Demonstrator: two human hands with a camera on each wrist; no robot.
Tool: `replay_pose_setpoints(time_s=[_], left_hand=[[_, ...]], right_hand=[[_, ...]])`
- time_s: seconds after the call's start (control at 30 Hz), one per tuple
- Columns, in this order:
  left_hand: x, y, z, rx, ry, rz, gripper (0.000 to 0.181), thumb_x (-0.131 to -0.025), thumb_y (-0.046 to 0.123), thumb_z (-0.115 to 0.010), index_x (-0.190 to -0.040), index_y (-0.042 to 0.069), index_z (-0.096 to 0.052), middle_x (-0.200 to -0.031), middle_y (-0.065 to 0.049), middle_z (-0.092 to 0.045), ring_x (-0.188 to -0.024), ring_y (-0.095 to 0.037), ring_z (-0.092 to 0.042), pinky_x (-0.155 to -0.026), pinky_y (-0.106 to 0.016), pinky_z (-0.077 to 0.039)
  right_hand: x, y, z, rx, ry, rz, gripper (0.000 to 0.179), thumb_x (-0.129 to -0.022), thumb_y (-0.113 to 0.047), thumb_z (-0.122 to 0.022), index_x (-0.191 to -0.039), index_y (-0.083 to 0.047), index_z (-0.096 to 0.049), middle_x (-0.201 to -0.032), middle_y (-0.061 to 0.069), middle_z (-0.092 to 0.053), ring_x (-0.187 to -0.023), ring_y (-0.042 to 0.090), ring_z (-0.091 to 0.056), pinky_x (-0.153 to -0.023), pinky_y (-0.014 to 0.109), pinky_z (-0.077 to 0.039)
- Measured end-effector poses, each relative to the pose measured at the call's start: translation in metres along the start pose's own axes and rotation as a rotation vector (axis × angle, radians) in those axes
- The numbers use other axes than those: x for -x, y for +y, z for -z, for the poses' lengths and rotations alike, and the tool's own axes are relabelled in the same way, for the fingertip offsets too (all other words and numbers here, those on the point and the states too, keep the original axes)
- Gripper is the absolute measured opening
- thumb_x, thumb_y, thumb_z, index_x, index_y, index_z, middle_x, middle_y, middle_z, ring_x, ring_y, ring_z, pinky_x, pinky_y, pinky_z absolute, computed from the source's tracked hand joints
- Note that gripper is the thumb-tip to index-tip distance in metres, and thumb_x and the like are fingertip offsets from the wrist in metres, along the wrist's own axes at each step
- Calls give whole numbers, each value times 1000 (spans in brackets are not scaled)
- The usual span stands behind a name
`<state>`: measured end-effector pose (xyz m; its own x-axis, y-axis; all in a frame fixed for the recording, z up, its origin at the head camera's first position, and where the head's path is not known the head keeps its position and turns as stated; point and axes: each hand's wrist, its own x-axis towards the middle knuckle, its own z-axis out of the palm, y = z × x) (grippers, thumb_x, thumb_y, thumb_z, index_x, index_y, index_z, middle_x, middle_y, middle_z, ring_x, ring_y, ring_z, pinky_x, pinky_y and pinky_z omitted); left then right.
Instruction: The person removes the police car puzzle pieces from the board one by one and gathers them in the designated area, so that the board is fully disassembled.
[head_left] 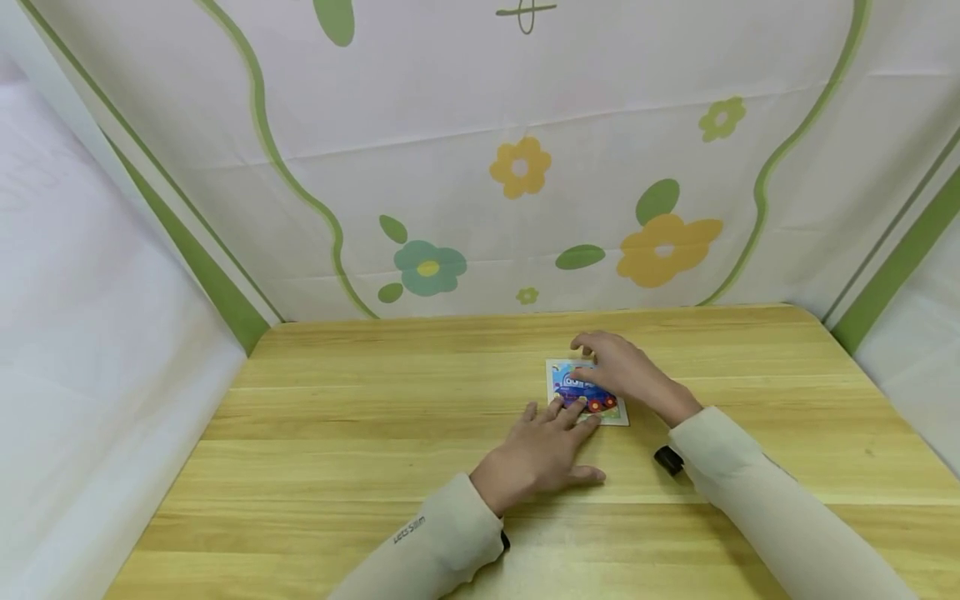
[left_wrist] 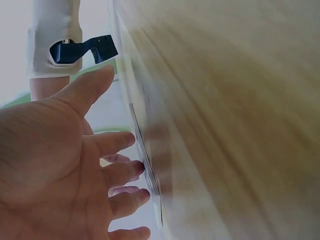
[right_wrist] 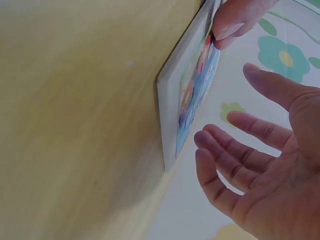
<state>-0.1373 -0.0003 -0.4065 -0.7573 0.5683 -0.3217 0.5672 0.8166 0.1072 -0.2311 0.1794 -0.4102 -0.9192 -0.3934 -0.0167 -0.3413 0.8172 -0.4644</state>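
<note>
A small square picture board (head_left: 561, 385) lies flat on the table, printed with a blue vehicle with red wheels and edged by a pale border. My left hand (head_left: 538, 454) rests its spread fingertips on the near part of the picture. From the left wrist view, the board (left_wrist: 146, 167) shows edge-on, with straight fingers at its face. Over the board's far right part, my right hand (head_left: 621, 367) hovers with loosely bent fingers. The right wrist view shows this hand (right_wrist: 265, 155) holding nothing, its fingertips apart from the board (right_wrist: 192, 95). Both hands hide part of the picture.
The board lies on a wood-grain table (head_left: 337, 450). Behind the table's far edge hangs a white curtain (head_left: 450, 192) printed with flowers and leaves. A black wrist mount (head_left: 667, 460) sticks out beside the right sleeve.
</note>
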Motion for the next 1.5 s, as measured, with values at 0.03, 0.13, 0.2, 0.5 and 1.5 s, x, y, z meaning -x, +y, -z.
replay_pose_setpoints(time_s=[0.03, 0.13, 0.2, 0.5, 1.5], left_hand=[[0, 0, 0, 0, -3, 3, 79, -99, 73, -47, -167, 38, -24, -177, 9, -14, -164, -19, -17, -131, -51, -23], [-1, 0, 0, 0, -9, 4, 80, -99, 73, -48, -167, 39, -25, -177, 9, -14, -164, -19, -17, -131, -50, -23], [-1, -1, -1, -3, -11, 2, 80, -99, 73, -48, -167, 39, -25, -177, 9, -14, -164, -19, -17, -131, -50, -23], [-1, -1, 2, -3, -35, -15, 83, -97, 74, -48, -167, 37, -23, -177, 8, -12, -163, -20, -17, -131, -48, -25], [-1, -3, 4, -4, -53, -12, 90, -94, 76, -54, -168, 37, -22, -177, 8, -11, -164, -20, -15, -131, -43, -26]], right_hand=[[-2, 0, 0, -6, -6, 5, 47, -98, -25, -75, -135, 2, -64, -120, 21, -71, -107, 36, -69, -91, 55, -57], [-7, 0, -1, -13, -24, 19, 45, -97, -24, -76, -132, 2, -65, -113, 19, -71, -100, 31, -68, -88, 51, -58], [-11, 1, -2, -7, -34, 29, 44, -97, -24, -77, -130, 3, -65, -110, 18, -71, -95, 29, -67, -86, 49, -57], [-19, 1, -7, 4, -75, -4, 44, -96, -26, -77, -129, 1, -65, -104, 14, -67, -87, 23, -60, -77, 41, -53], [-27, 3, -13, 65, -97, -4, 44, -95, -28, -79, -129, -3, -66, -109, 14, -65, -92, 25, -61, -79, 44, -54]])
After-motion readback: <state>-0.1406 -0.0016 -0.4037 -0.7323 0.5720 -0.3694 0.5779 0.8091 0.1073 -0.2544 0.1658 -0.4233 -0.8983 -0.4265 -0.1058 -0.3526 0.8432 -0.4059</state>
